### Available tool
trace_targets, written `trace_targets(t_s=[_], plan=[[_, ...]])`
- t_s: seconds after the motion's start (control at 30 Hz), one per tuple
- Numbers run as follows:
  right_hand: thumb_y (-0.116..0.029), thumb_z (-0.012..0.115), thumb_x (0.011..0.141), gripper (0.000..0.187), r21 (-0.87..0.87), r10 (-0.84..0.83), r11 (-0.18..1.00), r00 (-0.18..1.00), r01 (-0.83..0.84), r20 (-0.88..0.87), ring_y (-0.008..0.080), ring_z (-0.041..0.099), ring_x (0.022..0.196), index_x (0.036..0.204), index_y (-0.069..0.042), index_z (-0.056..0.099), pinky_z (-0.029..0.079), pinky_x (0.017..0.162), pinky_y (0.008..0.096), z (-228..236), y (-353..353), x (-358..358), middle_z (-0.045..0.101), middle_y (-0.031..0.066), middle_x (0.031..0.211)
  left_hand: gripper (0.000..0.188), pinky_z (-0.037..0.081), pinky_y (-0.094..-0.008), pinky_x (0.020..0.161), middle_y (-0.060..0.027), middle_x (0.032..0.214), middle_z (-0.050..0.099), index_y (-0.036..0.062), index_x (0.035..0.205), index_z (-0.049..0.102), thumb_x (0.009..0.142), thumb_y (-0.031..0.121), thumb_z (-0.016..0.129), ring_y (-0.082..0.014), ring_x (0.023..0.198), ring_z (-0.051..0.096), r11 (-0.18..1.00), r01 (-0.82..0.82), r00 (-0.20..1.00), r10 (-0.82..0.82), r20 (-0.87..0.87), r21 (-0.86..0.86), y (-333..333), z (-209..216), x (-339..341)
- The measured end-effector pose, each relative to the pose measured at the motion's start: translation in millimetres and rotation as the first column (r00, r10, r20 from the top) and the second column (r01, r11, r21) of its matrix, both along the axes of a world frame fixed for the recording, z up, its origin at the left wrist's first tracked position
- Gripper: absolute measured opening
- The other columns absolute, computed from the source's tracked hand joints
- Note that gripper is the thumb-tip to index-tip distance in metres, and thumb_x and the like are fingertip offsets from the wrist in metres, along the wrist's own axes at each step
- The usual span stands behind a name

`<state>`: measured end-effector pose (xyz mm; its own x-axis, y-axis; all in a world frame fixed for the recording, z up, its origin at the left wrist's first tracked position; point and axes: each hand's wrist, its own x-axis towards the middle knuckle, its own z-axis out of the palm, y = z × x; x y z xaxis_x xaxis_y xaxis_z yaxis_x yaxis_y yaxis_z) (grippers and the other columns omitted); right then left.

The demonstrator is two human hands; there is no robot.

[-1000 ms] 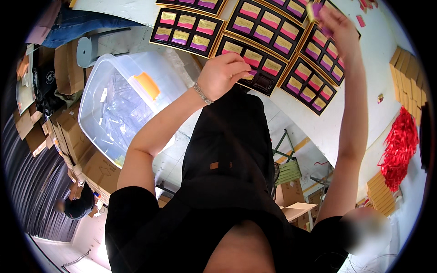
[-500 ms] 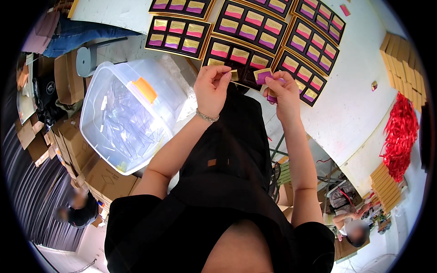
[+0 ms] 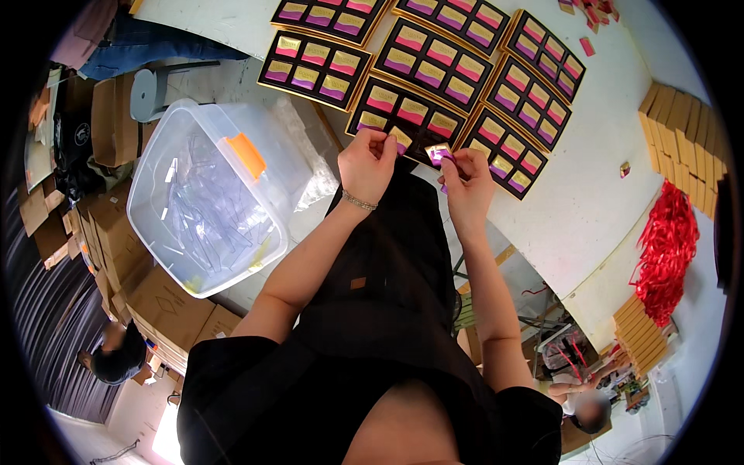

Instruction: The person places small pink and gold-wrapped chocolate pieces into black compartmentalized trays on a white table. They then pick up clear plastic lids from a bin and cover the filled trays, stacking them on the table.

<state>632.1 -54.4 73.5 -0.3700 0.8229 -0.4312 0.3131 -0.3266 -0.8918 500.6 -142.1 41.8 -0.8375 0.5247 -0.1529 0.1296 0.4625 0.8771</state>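
Several black, gold-edged trays hold square foil-wrapped pieces in gold with pink or purple. At the nearest tray (image 3: 428, 141), my left hand (image 3: 366, 169) pinches a gold-and-purple piece (image 3: 400, 139) at a front-row compartment. Beside it, some compartments look dark and bare. My right hand (image 3: 469, 186) is closed round more than one piece; one gold-and-purple wrapped piece (image 3: 439, 153) shows at its fingertips over the tray's right end, and purple shows below it. How many pieces that hand holds is hidden by the fingers.
Left of my arms stands a clear plastic bin (image 3: 267, 128) with an orange latch and clear strips inside. The white table (image 3: 589, 209) carries red shredded ribbon (image 3: 668, 248), yellowish boxes (image 3: 682, 147) and a loose piece (image 3: 625, 169). A person (image 3: 120, 356) is at lower left, another (image 3: 581, 395) at lower right.
My left hand has brought its piece down to the front row of the nearest tray. The right hand has shifted slightly left and down, still holding pieces. The whole view has shifted slightly.
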Motion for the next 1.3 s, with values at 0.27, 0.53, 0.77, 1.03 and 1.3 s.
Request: trace_targets(t_s=[0.27,0.53,0.77,1.03,1.3], plan=[[0.006,0.069,0.076,0.013,0.828,0.128,0.526,0.981,-0.194,0.149,0.0196,0.061,0.065,0.084,-0.001,0.061,0.049,0.054,0.0278,-14,-15,8,0.066,0.0115,0.095,0.033,0.045,-0.0307,0.047,-0.0044,0.053,0.054,0.0053,0.075,0.055,0.078,0.028,0.079,-0.0166,0.048,0.058,0.968,0.05,0.968,-0.108,-0.228,-0.245,-1,2,-2],[0.002,0.07,0.072,0.016,0.873,0.094,0.327,0.932,-0.361,0.35,0.0227,0.061,0.064,0.085,-0.003,0.063,0.048,0.053,0.0305,-15,-13,6,0.062,0.0099,0.087,0.039,0.053,-0.0365,0.065,-0.0055,0.104,0.058,0.0085,0.102,0.052,0.081,0.03,0.078,-0.0167,0.087,0.059,0.92,-0.352,0.446,0.328,0.832,-0.174,-11,-13,10],[-0.009,0.062,0.078,0.027,0.775,0.163,0.347,0.848,-0.528,0.504,0.0206,0.064,0.072,0.105,-0.002,0.066,0.05,0.057,0.0301,-34,-20,-14,0.061,0.008,0.097,0.035,0.054,-0.0315,0.064,-0.0001,0.093,0.063,0.0087,0.107,0.057,0.08,0.017,0.078,-0.0124,0.082,0.062,0.933,-0.358,0.441,0.195,0.876,-0.028,11,-18,8],[-0.001,0.06,0.075,0.049,0.649,0.159,0.377,0.736,-0.661,0.658,0.0179,0.063,0.063,0.123,-0.001,0.06,0.05,0.055,0.0266,-32,-29,9,0.053,0.0091,0.139,0.027,0.056,-0.0389,0.077,-0.0008,0.098,0.065,0.0112,0.108,0.057,0.086,0.015,0.072,-0.0139,0.084,0.063,0.947,-0.321,0.442,0.172,0.88,-0.024,5,-16,3],[0.003,0.059,0.077,0.049,0.624,0.23,0.492,0.782,-0.607,0.58,0.0181,0.067,0.069,0.126,-0.005,0.06,0.049,0.052,0.0261,-27,-30,15,0.05,0.0085,0.142,0.028,0.056,-0.0401,0.077,0.0,0.099,0.064,0.0122,0.11,0.057,0.086,0.016,0.072,-0.0134,0.084,0.062,0.955,-0.296,0.45,0.161,0.879,-0.024,6,-14,5]])
